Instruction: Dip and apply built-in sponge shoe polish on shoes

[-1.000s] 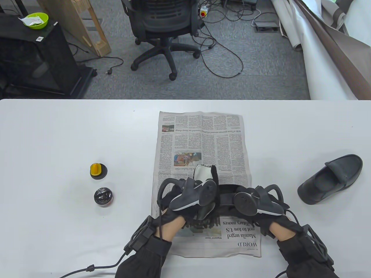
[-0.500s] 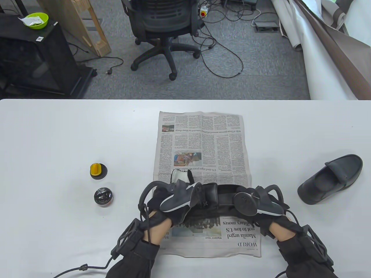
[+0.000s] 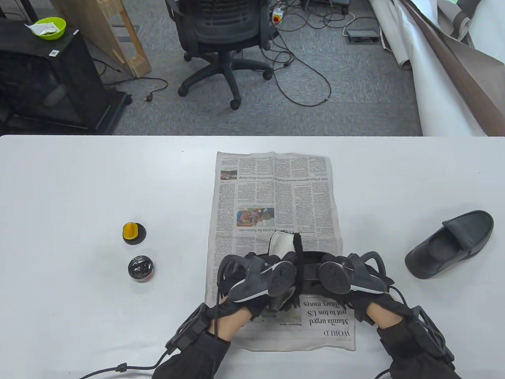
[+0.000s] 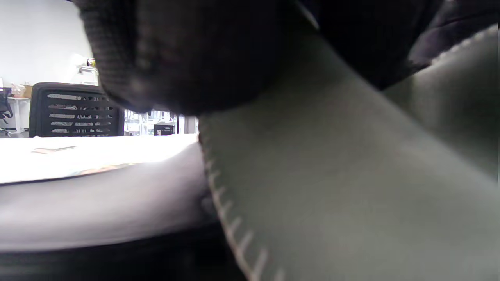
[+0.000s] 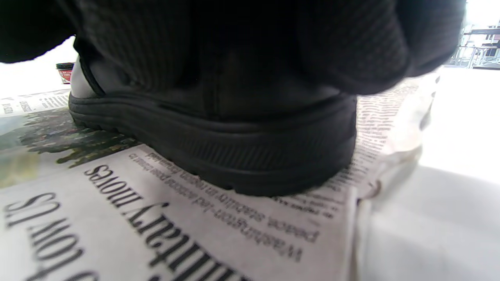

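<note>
Table view — both hands, left hand (image 3: 258, 282) and right hand (image 3: 351, 278), on shoe (image 3: 311, 264) — atop newspaper (image 3: 276, 189).

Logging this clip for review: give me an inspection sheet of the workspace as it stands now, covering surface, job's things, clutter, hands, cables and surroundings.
Surface: white table with a newspaper spread at its middle.
Job's things: one black shoe on the newspaper under both hands; second shoe on bare table at right; open polish tin and its yellow-knobbed lid at left; white cloth against the held shoe.
Clutter: nothing seen.
Hands: left hand holds the cloth on the shoe; right hand grips the shoe's other end.
Cables: a glove lead trails off the near edge; loose cords lie on the floor.
Surroundings: office chair, dark cabinet with a green bowl, wooden frame, rolled sheeting.
</note>
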Demonstrator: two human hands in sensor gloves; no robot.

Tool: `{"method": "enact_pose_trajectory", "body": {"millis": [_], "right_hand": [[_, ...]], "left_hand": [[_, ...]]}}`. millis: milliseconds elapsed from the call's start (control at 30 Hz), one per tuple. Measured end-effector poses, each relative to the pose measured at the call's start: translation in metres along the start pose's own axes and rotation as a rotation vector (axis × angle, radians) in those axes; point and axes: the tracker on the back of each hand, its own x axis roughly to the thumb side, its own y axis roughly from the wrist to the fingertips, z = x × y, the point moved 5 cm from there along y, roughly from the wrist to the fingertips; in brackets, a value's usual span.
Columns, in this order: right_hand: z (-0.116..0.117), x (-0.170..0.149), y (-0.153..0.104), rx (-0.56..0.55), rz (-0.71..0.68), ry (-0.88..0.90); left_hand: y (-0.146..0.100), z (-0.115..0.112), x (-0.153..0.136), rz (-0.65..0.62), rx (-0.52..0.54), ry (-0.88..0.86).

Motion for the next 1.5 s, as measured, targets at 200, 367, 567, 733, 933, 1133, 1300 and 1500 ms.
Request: {"method": "enact_pose_trajectory", "body": {"millis": [200,367,567,733,933,1133,1300,1500], "right_hand": [[0.0,0.0,0.0,0.001,0.0,0.002],[0.0,0.001,0.0,-0.001,0.001,-0.007],[0.0,0.001,0.0,0.001,0.005,-0.006],[0.0,0.001,0.0,0.007,0.006,-0.007],[0.0,0.0,0.001,0.009,0.003,-0.005],[0.0,0.0,0.001,0.011,0.002,-0.001],[0.0,0.0,0.001,0.013,-0.002,0.002],[0.001,0.0,0.002,0.013,-0.003,0.003]], "left_hand": [[-0.003,-0.009,0.0,0.014,-0.053,0.057],[-0.009,-0.013,-0.014,0.035,-0.103,0.079],[-0.017,-0.021,-0.045,0.102,-0.22,0.18],[-0.018,-0.019,-0.071,0.189,-0.307,0.254],[-0.019,-0.009,-0.049,0.106,-0.189,0.117],[-0.019,-0.001,-0.003,0.006,0.044,-0.048],[-0.02,-0.013,0.003,0.043,0.026,0.02],[-0.024,-0.015,0.001,0.043,-0.026,0.113]]}}
